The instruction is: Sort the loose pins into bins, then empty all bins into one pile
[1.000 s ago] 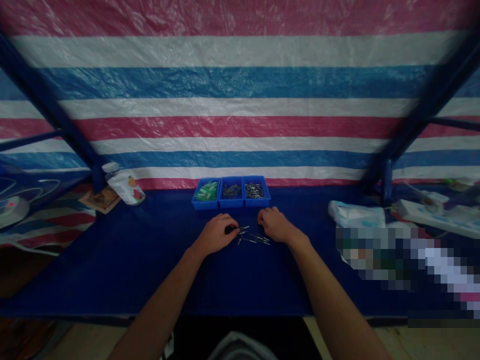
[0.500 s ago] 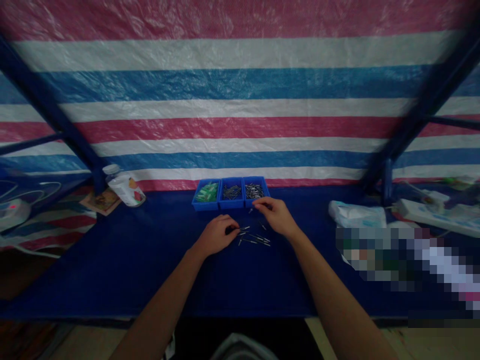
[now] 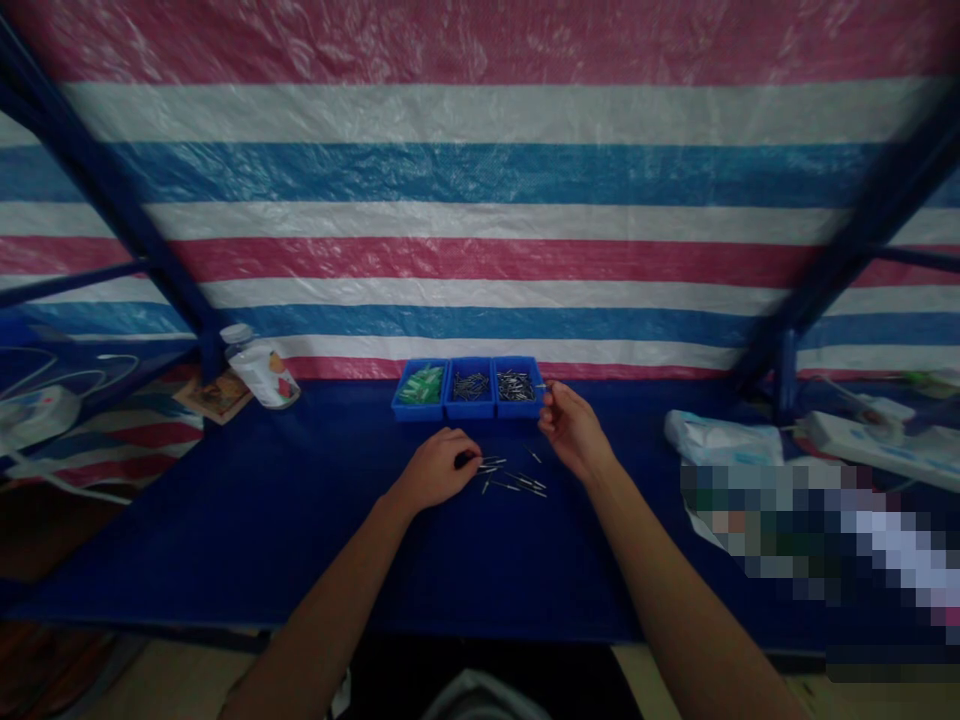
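Observation:
My left hand (image 3: 442, 468) rests on the blue table with its fingers curled, thumb and index fingertip close together beside the loose pins. Whether a pin is between them I cannot make out. Several thin metal pins (image 3: 530, 482), dark with silvery ends, lie scattered just right of it. My right hand (image 3: 576, 428) is raised by the right-hand bin, pinching a small metal pin (image 3: 541, 386) whose tip points left. Three joined blue bins stand behind the hands: green plastic pieces (image 3: 421, 384) in the left bin, dark thin metal pieces (image 3: 470, 387) in the middle, silvery ones (image 3: 516, 387) in the right.
A white-capped bottle (image 3: 262, 370) leans at the back left near a brown printed packet (image 3: 216, 396). On the right lie a plastic pack (image 3: 724, 440) and a power strip (image 3: 862, 440). Blue frame posts (image 3: 784, 370) and a striped tarp (image 3: 480, 260) bound the back.
My right hand has moved right and turned, lifting the small pin to beside the right bin. The left hand stays by the loose pins. The whole view has shifted slightly.

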Tool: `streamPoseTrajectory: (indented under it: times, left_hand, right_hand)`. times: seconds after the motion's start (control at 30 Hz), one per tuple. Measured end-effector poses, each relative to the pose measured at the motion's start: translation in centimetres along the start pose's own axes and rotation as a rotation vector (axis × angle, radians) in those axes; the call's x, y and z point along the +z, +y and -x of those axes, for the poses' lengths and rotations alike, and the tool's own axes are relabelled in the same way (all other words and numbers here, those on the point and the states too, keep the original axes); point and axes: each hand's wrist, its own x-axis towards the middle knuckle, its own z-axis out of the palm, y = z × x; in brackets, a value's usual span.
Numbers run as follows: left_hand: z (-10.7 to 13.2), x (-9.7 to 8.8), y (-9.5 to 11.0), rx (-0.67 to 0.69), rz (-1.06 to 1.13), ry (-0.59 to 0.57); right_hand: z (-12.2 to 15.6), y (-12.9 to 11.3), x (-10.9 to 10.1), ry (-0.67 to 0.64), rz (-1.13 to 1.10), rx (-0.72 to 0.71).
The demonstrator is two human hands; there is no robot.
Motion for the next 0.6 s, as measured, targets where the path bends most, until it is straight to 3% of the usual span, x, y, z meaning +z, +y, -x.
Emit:
streamPoseTrajectory:
  times: [0.2,0.4,0.6]
  left_hand:
    - [0.02,-0.05,-0.13,-0.002,-0.015,-0.013]
    - [-0.05,0.0,-0.39,0.007,-0.023,-0.03]
    - [-0.1,0.21,-0.83,0.016,-0.054,-0.033]
  right_hand:
    - [-0.29,0.03,-0.22,0.037,0.019,0.099]
    - [-0.42,0.47,-0.18,0.177,0.172,0.219]
    - [-0.5,0.6,0.0,0.176,0.325,0.204]
